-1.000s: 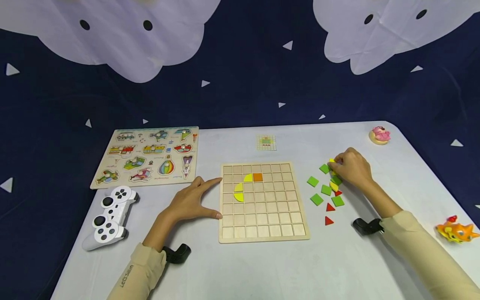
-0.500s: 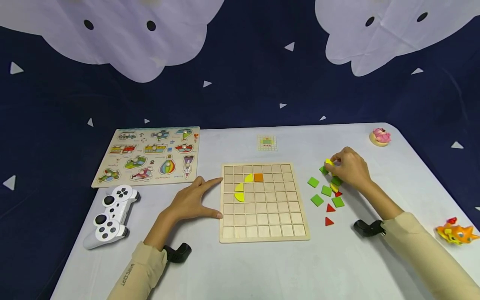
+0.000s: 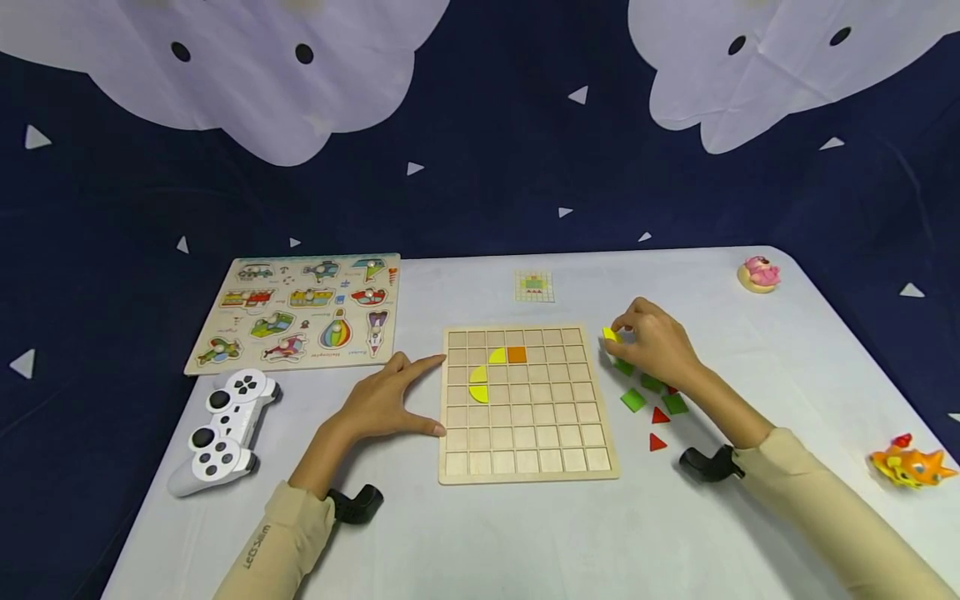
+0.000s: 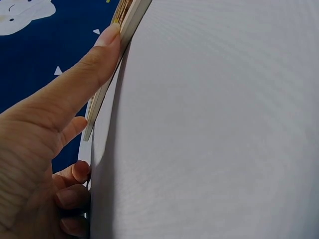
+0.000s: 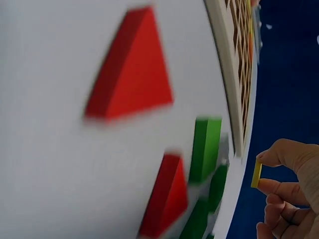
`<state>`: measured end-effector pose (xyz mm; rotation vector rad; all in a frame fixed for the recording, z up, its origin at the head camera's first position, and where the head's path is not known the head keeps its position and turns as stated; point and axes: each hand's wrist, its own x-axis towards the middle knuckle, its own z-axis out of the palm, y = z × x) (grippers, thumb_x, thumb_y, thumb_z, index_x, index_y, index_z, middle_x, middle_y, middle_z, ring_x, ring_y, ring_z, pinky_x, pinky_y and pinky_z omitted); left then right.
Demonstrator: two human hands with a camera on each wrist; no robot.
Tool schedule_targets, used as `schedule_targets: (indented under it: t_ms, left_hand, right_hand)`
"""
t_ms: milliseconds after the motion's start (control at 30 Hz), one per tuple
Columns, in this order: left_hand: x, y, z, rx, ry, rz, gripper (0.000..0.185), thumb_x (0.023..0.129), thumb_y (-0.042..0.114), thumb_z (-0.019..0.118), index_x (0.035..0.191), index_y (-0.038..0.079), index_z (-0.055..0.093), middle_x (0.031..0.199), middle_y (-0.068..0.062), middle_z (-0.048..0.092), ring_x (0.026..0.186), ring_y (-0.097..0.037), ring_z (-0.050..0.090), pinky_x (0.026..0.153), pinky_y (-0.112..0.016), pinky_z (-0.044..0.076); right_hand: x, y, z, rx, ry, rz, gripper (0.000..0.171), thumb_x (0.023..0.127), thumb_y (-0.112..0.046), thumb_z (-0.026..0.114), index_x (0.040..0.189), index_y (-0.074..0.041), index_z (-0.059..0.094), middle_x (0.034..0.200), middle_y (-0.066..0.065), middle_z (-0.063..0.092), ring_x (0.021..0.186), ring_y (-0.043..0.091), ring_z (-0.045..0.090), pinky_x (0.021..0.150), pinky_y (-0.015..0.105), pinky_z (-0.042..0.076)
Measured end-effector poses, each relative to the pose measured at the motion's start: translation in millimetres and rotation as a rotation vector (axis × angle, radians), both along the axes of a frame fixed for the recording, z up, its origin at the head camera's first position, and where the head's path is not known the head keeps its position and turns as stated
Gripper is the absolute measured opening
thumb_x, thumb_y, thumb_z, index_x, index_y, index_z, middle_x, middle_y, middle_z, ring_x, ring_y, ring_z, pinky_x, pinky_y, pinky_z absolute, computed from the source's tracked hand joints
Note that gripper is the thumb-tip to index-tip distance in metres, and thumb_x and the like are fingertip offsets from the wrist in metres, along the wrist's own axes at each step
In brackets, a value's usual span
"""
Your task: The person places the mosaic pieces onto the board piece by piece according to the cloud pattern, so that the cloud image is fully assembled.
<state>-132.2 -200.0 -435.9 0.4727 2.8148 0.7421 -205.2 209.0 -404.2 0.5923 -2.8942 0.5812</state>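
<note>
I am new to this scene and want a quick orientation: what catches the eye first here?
The wooden grid board at the table's centre, with yellow and orange pieces in its upper rows. Just right of it, the right hand pinches a small yellow piece above scattered green and red tiles; the left hand steadies the board's left edge.

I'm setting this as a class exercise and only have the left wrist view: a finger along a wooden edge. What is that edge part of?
Observer: A wooden grid board; the left hand rests against its left side.
Operator: Is anything on it?
Observer: Yes, two yellow curved pieces and an orange square.
Operator: And the right hand?
Observer: The right hand pinches a yellow piece just off the board's right edge.
</note>
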Motion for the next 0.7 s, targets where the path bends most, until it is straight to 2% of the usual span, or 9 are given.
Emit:
schedule_targets:
  t_ms: [200, 467, 700]
  left_hand:
    - [0.3, -0.1, 0.0, 0.000, -0.002, 0.002, 0.110, 0.057, 0.066, 0.086, 0.151, 0.031, 0.042, 0.094, -0.003, 0.040, 0.068, -0.017, 0.040, 0.060, -0.030, 0.034]
    - [0.2, 0.5, 0.6, -0.003, -0.006, 0.006, 0.109, 0.057, 0.065, 0.087, 0.151, 0.031, 0.042, 0.094, -0.003, 0.041, 0.069, -0.017, 0.041, 0.061, -0.030, 0.034]
    - [0.6, -0.1, 0.8, -0.002, -0.007, 0.008, 0.109, 0.058, 0.065, 0.087, 0.151, 0.031, 0.042, 0.094, -0.003, 0.040, 0.069, -0.017, 0.041, 0.060, -0.030, 0.034]
  right_hand:
    - [5.6, -24.2, 0.5, -0.007, -0.004, 0.074, 0.029, 0.081, -0.022, 0.079, 0.097, 0.001, 0.075, 0.093, 0.009, 0.058, 0.081, 0.022, 0.055, 0.068, 0.039, 0.048]
    - [10.1, -51.0, -3.1, -0.030, -0.020, 0.150, 0.021, 0.080, -0.020, 0.081, 0.092, -0.003, 0.077, 0.087, 0.006, 0.056, 0.073, 0.015, 0.047, 0.064, 0.031, 0.042]
    - [11.6, -66.9, -7.3, -0.044, -0.035, 0.178, 0.022, 0.079, -0.022, 0.082, 0.091, -0.003, 0.077, 0.087, 0.004, 0.057, 0.074, 0.014, 0.048, 0.067, 0.033, 0.044]
